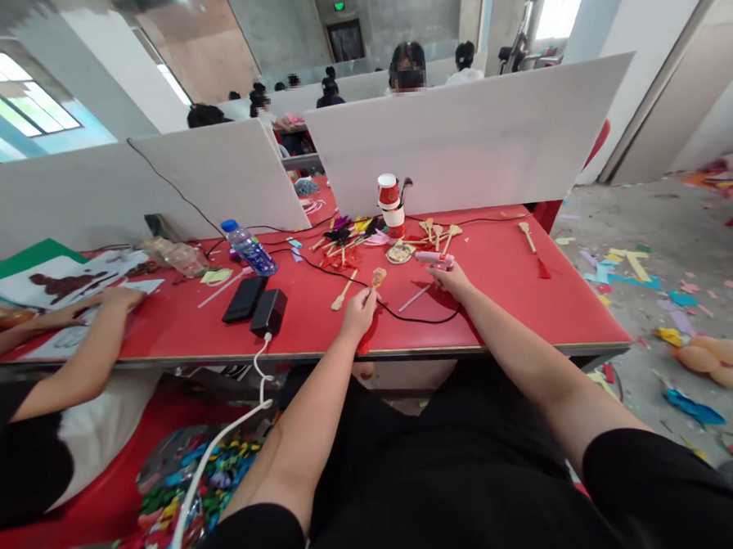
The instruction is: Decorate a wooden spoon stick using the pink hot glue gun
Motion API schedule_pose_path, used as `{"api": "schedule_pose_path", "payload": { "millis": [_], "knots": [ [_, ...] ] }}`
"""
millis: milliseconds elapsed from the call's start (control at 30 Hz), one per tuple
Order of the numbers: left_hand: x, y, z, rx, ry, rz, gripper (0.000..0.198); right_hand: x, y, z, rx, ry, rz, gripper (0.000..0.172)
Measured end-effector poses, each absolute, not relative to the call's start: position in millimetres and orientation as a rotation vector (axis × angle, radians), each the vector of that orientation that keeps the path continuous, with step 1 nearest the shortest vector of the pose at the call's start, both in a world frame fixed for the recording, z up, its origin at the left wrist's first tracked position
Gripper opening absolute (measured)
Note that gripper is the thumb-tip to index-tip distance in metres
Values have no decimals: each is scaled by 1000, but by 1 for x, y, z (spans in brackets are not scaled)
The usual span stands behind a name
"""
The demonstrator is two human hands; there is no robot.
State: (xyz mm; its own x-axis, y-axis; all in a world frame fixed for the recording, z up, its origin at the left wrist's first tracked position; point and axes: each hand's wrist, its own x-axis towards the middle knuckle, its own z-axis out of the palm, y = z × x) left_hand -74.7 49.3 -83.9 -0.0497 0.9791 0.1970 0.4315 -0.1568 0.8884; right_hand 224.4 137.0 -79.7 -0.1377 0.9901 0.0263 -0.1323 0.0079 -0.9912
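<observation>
My left hand [359,311] is closed around the handle of a small wooden spoon-like piece [378,277], its wide end pointing up. Some red shows below that hand at the table edge. Closed on a pink glue gun [433,259], my right hand [453,283] keeps its nozzle turned left, above the table. A pale thin stick [414,297] lies between my hands. Left of the held piece rests another wooden piece [344,292]. Just beyond the glue gun are a small dish [400,253] of pale bits and several more wooden pieces [443,233].
The red table [515,299] carries stacked paper cups [389,193], a blue-capped bottle [250,248], a black phone [245,299] and a black adapter [269,313]. A black cable [430,321] loops near my hands. White panels [458,139] stand behind. A co-worker's arms [93,342] rest at left.
</observation>
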Motion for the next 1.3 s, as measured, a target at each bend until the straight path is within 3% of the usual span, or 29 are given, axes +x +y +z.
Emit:
{"api": "schedule_pose_path", "payload": {
  "millis": [167,733,967,1133,1300],
  "knots": [
    [-75,52,-85,1688,1548,1146,36,235,153,-78,-993,-1049,1415,54],
    [-78,52,-82,1735,1629,1097,46,245,140,-84,-918,-1118,1410,52],
    [-71,44,-67,1766,1651,1086,29,260,119,-77,-928,-1159,1381,54],
    [-58,32,-58,1698,1581,1202,21,264,110,-69,-943,-1176,1352,48],
    [-28,-11,-3,1537,1398,1531,38,265,109,-66,-1000,-1173,1327,43]
  ]
}}
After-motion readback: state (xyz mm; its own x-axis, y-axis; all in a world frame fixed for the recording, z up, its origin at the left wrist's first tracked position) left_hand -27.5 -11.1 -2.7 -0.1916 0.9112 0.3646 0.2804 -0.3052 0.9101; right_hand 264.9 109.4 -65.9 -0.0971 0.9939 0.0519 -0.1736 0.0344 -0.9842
